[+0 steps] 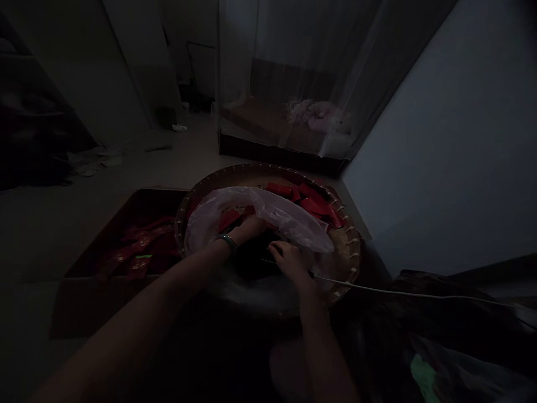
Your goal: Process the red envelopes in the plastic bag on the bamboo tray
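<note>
A pale translucent plastic bag lies with its mouth rolled into a ring inside a round woven basket tray. My left hand, with a bangle at the wrist, reaches over the bag's dark opening; its fingers are too dim to make out. Just to its right, my right hand is closed, thumb and fingertips pinched together over the same dark middle. What they hold is too small and dark to name. Shiny red packets lie in the tray behind the bag, and more red shows inside the ring.
An open cardboard box with red packets stands left of the tray. A thin white cord runs from beside my right wrist to the right. A curtained bed stands behind, a pale wall rises at right, and dark bags lie lower right.
</note>
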The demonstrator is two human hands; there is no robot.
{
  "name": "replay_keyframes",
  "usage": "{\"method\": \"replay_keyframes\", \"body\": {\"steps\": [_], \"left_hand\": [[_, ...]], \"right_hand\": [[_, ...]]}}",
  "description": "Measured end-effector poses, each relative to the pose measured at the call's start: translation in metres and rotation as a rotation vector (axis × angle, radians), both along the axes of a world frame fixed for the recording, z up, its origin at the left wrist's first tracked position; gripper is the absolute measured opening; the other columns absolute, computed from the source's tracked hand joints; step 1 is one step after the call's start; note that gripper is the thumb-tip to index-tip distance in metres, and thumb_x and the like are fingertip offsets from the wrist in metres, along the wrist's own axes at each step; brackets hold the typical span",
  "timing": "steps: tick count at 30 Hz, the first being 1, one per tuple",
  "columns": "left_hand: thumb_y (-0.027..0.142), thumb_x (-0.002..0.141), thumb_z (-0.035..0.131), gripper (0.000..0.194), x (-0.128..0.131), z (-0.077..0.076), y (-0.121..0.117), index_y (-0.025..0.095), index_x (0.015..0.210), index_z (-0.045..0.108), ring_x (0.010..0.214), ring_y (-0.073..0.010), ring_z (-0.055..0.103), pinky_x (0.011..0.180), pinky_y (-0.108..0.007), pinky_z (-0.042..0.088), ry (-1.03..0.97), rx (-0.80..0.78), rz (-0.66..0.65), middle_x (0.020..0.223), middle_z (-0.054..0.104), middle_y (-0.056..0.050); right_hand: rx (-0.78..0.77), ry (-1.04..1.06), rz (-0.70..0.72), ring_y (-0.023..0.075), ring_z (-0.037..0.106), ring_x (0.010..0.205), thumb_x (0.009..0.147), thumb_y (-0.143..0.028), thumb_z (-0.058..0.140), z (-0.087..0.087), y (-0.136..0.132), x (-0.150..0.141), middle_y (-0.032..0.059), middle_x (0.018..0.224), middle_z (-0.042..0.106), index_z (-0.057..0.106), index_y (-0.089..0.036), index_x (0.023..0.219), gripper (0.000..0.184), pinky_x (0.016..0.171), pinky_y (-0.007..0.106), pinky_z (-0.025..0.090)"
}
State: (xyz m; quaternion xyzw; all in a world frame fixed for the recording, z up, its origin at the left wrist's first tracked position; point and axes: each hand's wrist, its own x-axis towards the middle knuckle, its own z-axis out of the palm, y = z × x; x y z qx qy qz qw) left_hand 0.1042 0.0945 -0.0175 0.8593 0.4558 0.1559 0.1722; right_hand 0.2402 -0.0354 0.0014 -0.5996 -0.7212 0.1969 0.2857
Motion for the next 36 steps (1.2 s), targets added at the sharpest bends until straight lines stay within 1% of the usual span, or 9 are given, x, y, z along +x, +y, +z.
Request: {"method": "replay_keyframes", "body": {"steps": [6, 10, 14, 16, 19, 23, 26, 29, 36], "left_hand": [[0.025, 0.076, 0.053, 0.024, -0.016, 0.018, -0.023, 0.011, 0.080, 0.072, 0.064, -0.0138, 0.060, 0.060, -0.020, 0.044, -0.136, -0.100, 0.088, 0.070, 0.069, -0.004], [0.032, 0.069, 0.061, 0.026, -0.021, 0.029, -0.058, 0.008, 0.075, 0.070, 0.057, -0.0120, 0.056, 0.053, -0.020, 0.041, -0.597, -0.444, 0.151, 0.063, 0.066, -0.003], [0.028, 0.067, 0.063, 0.020, -0.020, 0.029, -0.078, 0.009, 0.073, 0.066, 0.056, -0.0097, 0.056, 0.057, -0.020, 0.043, -0.815, -0.592, 0.119, 0.062, 0.063, -0.001], [0.024, 0.067, 0.064, 0.021, -0.020, 0.026, -0.081, 0.009, 0.081, 0.063, 0.057, -0.0093, 0.057, 0.059, -0.020, 0.044, -0.899, -0.636, 0.114, 0.064, 0.062, 0.000], [0.023, 0.069, 0.064, 0.046, -0.023, 0.021, -0.083, 0.010, 0.111, 0.052, 0.057, -0.0098, 0.058, 0.058, -0.021, 0.045, -0.942, -0.685, 0.041, 0.066, 0.061, 0.002], [0.026, 0.074, 0.061, 0.055, -0.033, 0.021, -0.083, 0.012, 0.125, 0.047, 0.060, -0.0114, 0.059, 0.058, -0.021, 0.045, -0.721, -0.565, -0.029, 0.070, 0.063, 0.001], [0.026, 0.074, 0.061, 0.027, -0.044, 0.026, -0.082, 0.015, 0.099, 0.067, 0.072, -0.0139, 0.061, 0.067, -0.023, 0.045, -0.468, -0.325, -0.004, 0.082, 0.067, -0.003], [0.027, 0.070, 0.068, 0.014, -0.051, 0.031, -0.083, 0.017, 0.079, 0.072, 0.080, -0.0172, 0.060, 0.075, -0.025, 0.044, -0.346, -0.129, 0.039, 0.084, 0.068, -0.005], [0.029, 0.076, 0.059, 0.018, -0.049, 0.033, -0.098, 0.016, 0.083, 0.071, 0.066, -0.0139, 0.061, 0.061, -0.021, 0.044, -0.577, -0.282, 0.147, 0.074, 0.070, -0.001]], "right_hand": [[-0.017, 0.218, -0.119, 0.0199, 0.066, 0.087, 0.084, -0.030, 0.051, -0.001, 0.002, -0.001, 0.0090, 0.099, 0.069, 0.063, -0.018, 0.106, 0.028, 0.079, 0.033, 0.050], [-0.061, 0.537, -0.131, 0.0214, 0.064, 0.099, 0.083, -0.037, 0.052, -0.009, 0.004, -0.004, 0.0131, 0.111, 0.066, 0.054, -0.017, 0.121, 0.044, 0.081, 0.034, 0.052], [-0.128, 0.680, -0.050, 0.0218, 0.065, 0.097, 0.080, -0.041, 0.054, -0.007, 0.003, -0.007, 0.0114, 0.109, 0.067, 0.060, -0.017, 0.114, 0.042, 0.083, 0.035, 0.053], [-0.150, 0.688, -0.060, 0.0217, 0.066, 0.092, 0.077, -0.039, 0.056, -0.004, 0.002, -0.008, 0.0101, 0.103, 0.069, 0.063, -0.016, 0.108, 0.039, 0.081, 0.035, 0.053], [-0.135, 0.657, -0.110, 0.0225, 0.067, 0.086, 0.071, -0.036, 0.061, 0.000, 0.001, -0.007, 0.0091, 0.095, 0.071, 0.066, -0.016, 0.101, 0.036, 0.077, 0.035, 0.054], [-0.035, 0.495, -0.116, 0.0216, 0.067, 0.080, 0.071, -0.031, 0.060, 0.006, -0.002, -0.006, 0.0061, 0.085, 0.072, 0.070, -0.017, 0.086, 0.023, 0.076, 0.035, 0.052], [0.008, 0.430, -0.108, 0.0200, 0.066, 0.073, 0.072, -0.030, 0.058, 0.009, -0.004, -0.006, 0.0043, 0.079, 0.072, 0.070, -0.017, 0.083, 0.021, 0.070, 0.032, 0.052], [0.081, 0.378, -0.132, 0.0190, 0.065, 0.075, 0.076, -0.029, 0.055, 0.011, -0.006, -0.008, 0.0043, 0.082, 0.071, 0.069, -0.018, 0.088, 0.022, 0.071, 0.031, 0.052], [0.356, 0.131, -0.005, 0.0212, 0.060, 0.102, 0.087, -0.024, 0.045, 0.007, -0.007, -0.016, 0.0113, 0.109, 0.065, 0.060, -0.018, 0.118, 0.035, 0.089, 0.036, 0.049]]}}
